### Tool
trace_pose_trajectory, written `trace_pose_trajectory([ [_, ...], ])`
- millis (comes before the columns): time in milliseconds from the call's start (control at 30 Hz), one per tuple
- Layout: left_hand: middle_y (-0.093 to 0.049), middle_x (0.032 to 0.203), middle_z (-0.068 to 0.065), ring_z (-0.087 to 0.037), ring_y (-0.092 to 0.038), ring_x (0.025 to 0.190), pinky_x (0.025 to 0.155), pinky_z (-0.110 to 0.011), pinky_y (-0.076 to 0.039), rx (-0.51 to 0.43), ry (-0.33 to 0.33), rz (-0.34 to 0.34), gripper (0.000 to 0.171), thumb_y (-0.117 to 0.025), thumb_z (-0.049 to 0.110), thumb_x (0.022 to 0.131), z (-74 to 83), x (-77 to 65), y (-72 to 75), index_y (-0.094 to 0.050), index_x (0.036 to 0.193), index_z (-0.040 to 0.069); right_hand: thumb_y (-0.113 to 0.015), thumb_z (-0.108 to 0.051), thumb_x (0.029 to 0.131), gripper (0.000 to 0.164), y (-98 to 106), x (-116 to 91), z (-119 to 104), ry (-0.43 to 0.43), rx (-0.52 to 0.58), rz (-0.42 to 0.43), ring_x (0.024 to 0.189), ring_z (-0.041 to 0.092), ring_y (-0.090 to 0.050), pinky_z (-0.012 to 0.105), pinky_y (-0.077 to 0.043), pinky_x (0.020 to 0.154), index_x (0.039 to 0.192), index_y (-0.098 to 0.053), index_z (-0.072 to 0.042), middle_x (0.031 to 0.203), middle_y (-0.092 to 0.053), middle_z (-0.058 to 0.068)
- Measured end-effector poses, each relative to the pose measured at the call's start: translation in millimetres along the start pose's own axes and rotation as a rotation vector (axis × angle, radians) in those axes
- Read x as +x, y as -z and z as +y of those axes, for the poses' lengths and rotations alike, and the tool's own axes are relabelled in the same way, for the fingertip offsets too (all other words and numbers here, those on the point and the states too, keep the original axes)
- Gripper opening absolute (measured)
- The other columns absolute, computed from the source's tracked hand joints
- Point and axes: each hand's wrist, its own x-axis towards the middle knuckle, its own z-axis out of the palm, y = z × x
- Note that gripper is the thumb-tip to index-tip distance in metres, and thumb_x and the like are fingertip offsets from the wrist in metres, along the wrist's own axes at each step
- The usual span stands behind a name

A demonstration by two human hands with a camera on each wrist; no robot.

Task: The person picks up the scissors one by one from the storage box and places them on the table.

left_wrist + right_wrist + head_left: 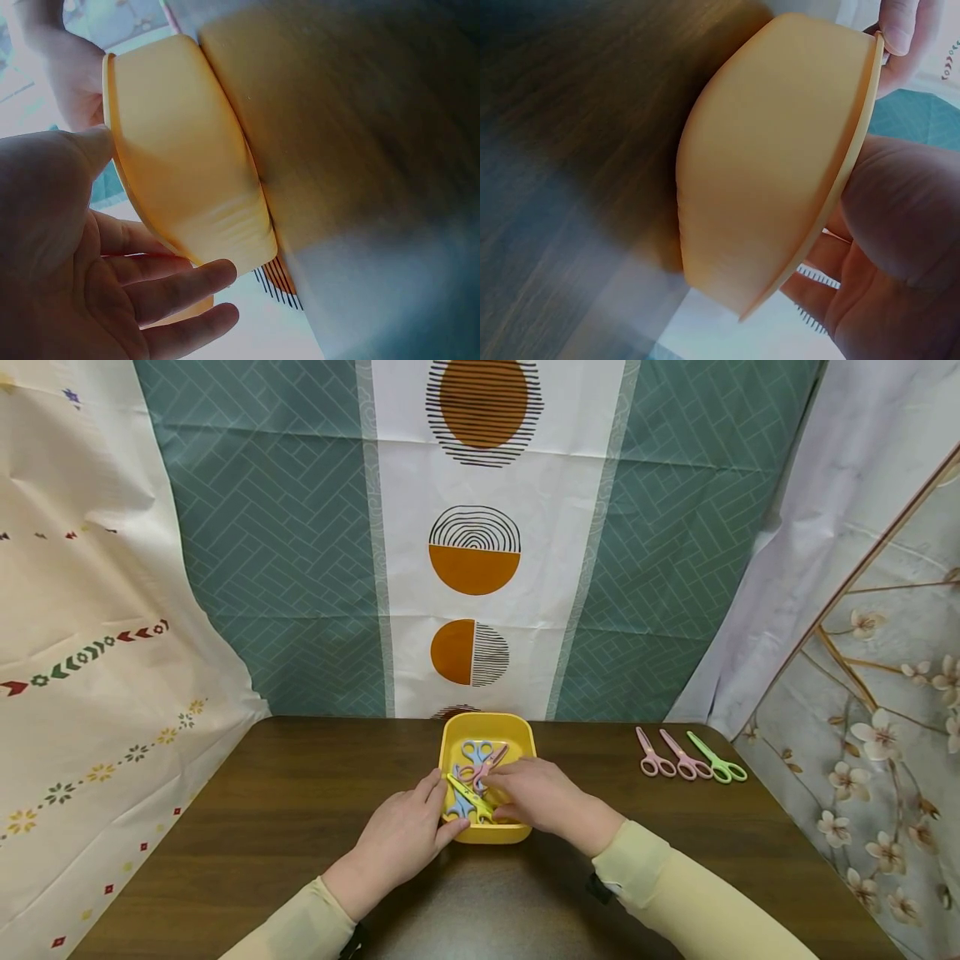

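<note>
A yellow bin (486, 835) stands on the table with several scissors lying mixed inside it. My left hand (405, 827) holds the bin at its near left corner, fingers along the side and thumb at the front rim. My right hand (543, 793) reaches over the right rim, its fingertips down among the scissors. Yellow scissors (468, 793) lie slanted on top, their handles close to the right thumb. Beneath and behind them show pink scissors (491, 762) and blue scissors (477, 748). The right fingertips are partly hidden, and I cannot tell whether they grip anything.
At the table's far right lie two pink scissors (654, 756) (686, 758) and green scissors (716, 758), side by side with blades pointing away. A patterned cloth (480, 610) hangs along the back edge of the brown table (337, 768). Other cloths hang at both sides.
</note>
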Motion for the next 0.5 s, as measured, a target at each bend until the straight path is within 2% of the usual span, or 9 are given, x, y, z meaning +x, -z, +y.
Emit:
trace_pose_trajectory([
  [100,-0.060,0.153,-0.025,-0.037,-0.076,0.112,0.098,-0.051,-0.061,0.000,0.001,-0.004,0.075,-0.067,0.055,0.108,0.2,-0.1,-0.1,-0.062,0.148,-0.007,-0.090,-0.039,0.095,0.048,-1,3,-1,0.007,-0.005,-0.012,0.095,0.018,-0.072,0.040,-0.061,0.094,0.135,-0.079,-0.015,0.111,-0.079,-0.001],
  [233,-0.059,0.154,-0.025,-0.038,-0.076,0.113,0.099,-0.051,-0.060,-0.010,0.007,-0.014,0.076,-0.068,0.056,0.108,0.1,-0.2,-0.5,-0.061,0.149,-0.007,-0.091,-0.038,0.094,0.043,-1,7,-3,-0.003,0.010,-0.042,0.079,0.015,-0.061,0.036,-0.059,0.083,0.130,-0.081,-0.017,0.096,-0.075,-0.004],
  [367,-0.059,0.155,-0.025,-0.038,-0.075,0.114,0.099,-0.051,-0.060,-0.013,0.011,-0.016,0.076,-0.068,0.056,0.108,-0.1,-0.1,-0.7,-0.061,0.150,-0.007,-0.092,-0.036,0.093,0.039,0,10,-5,-0.009,0.020,-0.069,0.075,0.014,-0.055,0.033,-0.057,0.079,0.125,-0.082,-0.017,0.087,-0.070,-0.007],
  [500,-0.059,0.154,-0.025,-0.037,-0.075,0.114,0.099,-0.051,-0.060,-0.010,0.009,-0.008,0.076,-0.068,0.056,0.108,0.3,0.0,-0.3,-0.061,0.150,-0.007,-0.093,-0.036,0.092,0.035,1,12,-6,-0.003,0.022,-0.079,0.075,0.013,-0.056,0.032,-0.058,0.080,0.121,-0.083,-0.017,0.088,-0.072,-0.007],
])
